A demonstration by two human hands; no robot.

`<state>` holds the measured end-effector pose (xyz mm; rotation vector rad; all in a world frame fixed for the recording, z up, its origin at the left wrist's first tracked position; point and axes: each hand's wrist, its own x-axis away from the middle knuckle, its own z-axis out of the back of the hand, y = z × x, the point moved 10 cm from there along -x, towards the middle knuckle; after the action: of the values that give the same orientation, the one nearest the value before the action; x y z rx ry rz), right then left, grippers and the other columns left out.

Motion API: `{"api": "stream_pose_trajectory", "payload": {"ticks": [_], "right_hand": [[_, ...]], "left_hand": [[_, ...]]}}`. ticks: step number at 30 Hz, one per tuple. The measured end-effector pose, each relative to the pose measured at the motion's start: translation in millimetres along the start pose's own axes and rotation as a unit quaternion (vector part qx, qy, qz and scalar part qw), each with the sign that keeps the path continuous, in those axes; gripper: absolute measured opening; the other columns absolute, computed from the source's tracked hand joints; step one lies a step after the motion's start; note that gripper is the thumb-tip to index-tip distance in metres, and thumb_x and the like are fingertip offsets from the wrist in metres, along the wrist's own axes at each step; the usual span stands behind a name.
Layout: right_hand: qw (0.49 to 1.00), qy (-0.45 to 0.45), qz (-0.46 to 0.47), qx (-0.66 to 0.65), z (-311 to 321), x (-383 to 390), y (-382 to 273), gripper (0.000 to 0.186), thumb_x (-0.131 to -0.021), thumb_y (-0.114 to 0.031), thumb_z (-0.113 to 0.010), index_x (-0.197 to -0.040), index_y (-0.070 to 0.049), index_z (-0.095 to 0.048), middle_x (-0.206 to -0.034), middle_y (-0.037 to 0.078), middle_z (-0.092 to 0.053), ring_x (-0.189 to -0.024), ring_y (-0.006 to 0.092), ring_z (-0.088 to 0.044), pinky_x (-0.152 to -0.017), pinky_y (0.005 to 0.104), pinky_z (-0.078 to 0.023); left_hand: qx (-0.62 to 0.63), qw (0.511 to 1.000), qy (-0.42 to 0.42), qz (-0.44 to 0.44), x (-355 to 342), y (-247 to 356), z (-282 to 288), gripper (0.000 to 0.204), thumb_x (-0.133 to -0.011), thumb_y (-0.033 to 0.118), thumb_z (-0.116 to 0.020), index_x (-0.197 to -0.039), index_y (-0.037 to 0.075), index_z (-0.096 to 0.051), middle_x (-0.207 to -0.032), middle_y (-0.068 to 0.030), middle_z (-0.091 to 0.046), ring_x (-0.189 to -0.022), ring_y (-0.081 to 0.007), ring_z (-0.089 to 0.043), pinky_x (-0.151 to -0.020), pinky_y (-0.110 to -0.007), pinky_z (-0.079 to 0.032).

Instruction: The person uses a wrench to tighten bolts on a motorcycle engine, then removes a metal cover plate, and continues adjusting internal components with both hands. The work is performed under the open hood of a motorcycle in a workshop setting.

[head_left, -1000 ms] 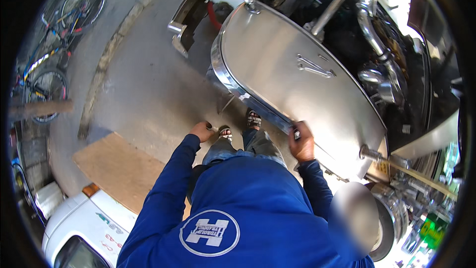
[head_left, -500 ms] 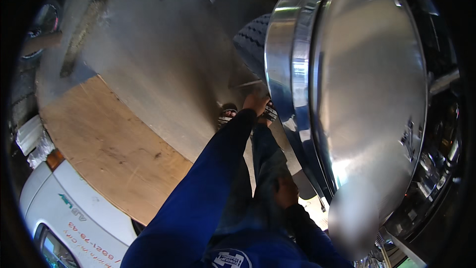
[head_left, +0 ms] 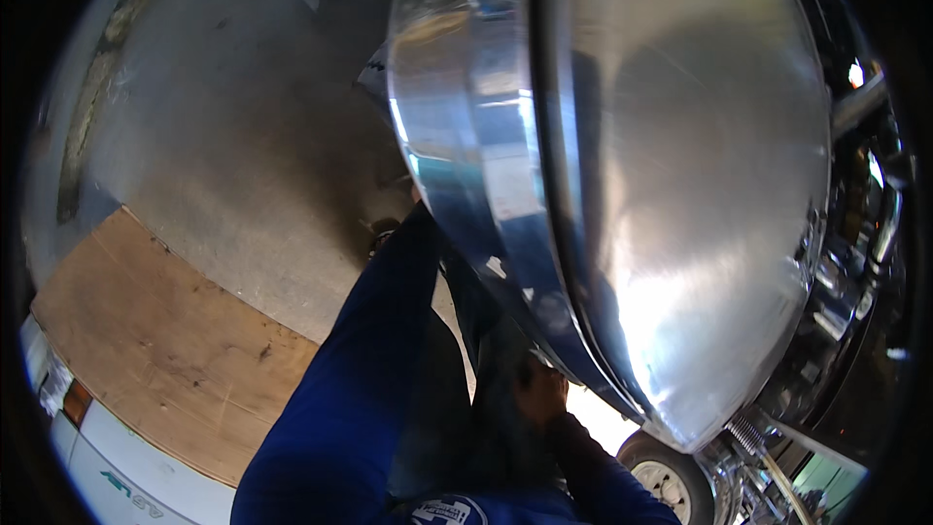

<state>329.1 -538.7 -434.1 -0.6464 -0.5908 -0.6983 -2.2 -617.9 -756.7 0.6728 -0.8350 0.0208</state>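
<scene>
A large polished metal tank (head_left: 700,185) fills the right side of the head view, with a shiny banded side (head_left: 457,107) and a dark seam. My left arm in a blue sleeve reaches forward to the tank's lower left edge. Only a sliver of my left hand (head_left: 417,194) shows there; the tank hides its fingers. Lower down, my right hand (head_left: 541,394) is in shadow close to the tank's near bottom edge, in front of my dark trousers. Whether it touches the tank or grips anything is too dim to make out.
A brown cardboard sheet (head_left: 185,340) lies on the concrete floor (head_left: 243,117) at left. Beyond its near edge stands a white vehicle (head_left: 136,476). A wheel (head_left: 666,481) and a coiled hose (head_left: 753,433) sit below the tank at right. My sandalled foot (head_left: 382,231) partly shows.
The tank now appears larger and further left in view, as my head has shifted. My left hand, seen before beside my feet, is now mostly behind the tank. My right hand appears nearer the tank's edge.
</scene>
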Motion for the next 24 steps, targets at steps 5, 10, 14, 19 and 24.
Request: {"api": "stream_pose_trajectory", "payload": {"ticks": [5,10,14,19,24], "right_hand": [[0.99,-0.013,0.017,0.136,-19,-1,-18,0.037,-0.094,-0.041,-0.062,-0.116,-0.012,-0.067,-0.087,0.016,-0.074,-0.085,0.0429,-0.072,-0.075,0.0547,-0.057],[0.978,-0.018,0.199,0.065,-2,10,-107,0.035,-0.097,-0.037,-0.062,-0.113,-0.007,-0.069,-0.093,0.019,-0.072,-0.09,0.0402,-0.071,-0.083,0.0485,-0.056],[0.968,-0.093,0.231,-0.038,69,43,-204,0.039,-0.099,-0.036,-0.062,-0.121,-0.004,-0.065,-0.121,0.022,-0.067,-0.109,0.0398,-0.067,-0.094,0.049,-0.055],[0.903,0.109,0.368,-0.194,266,124,-300,0.054,-0.101,-0.043,-0.063,-0.131,0.001,-0.059,-0.125,0.027,-0.06,-0.119,0.0438,-0.06,-0.104,0.0463,-0.049],[0.753,0.147,0.525,-0.368,438,223,-321,0.084,-0.093,-0.053,-0.072,-0.15,0.001,-0.042,-0.142,0.023,-0.05,-0.134,0.0382,-0.05,-0.111,0.0476,-0.043]], "left_hand": [[-0.051,0.996,-0.061,-0.044,64,-49,41,0.048,-0.094,0.033,-0.067,-0.133,0.005,-0.061,-0.143,-0.0215,-0.057,-0.129,-0.0364,-0.058,-0.108,-0.048,-0.048],[-0.059,0.993,-0.043,-0.095,207,-56,145,0.041,-0.096,0.046,-0.065,-0.116,0.01,-0.073,-0.118,-0.0179,-0.072,-0.109,-0.0417,-0.065,-0.093,-0.05,-0.052],[-0.224,0.923,0.158,-0.27,353,56,273,0.027,-0.087,0.032,-0.077,-0.08,0.006,-0.069,-0.079,-0.0169,-0.068,-0.082,-0.0404,-0.061,-0.082,-0.05,-0.048],[-0.112,0.937,0.141,-0.299,474,223,392,0.035,-0.086,0.029,-0.08,-0.083,-0.002,-0.064,-0.075,-0.0219,-0.065,-0.079,-0.047,-0.062,-0.072,-0.053,-0.049],[-0.044,0.895,0.096,-0.434,603,421,426,0.04,-0.094,0.03,-0.074,-0.108,-0.004,-0.058,-0.092,-0.0264,-0.069,-0.088,-0.0504,-0.066,-0.076,-0.052,-0.051]]}}
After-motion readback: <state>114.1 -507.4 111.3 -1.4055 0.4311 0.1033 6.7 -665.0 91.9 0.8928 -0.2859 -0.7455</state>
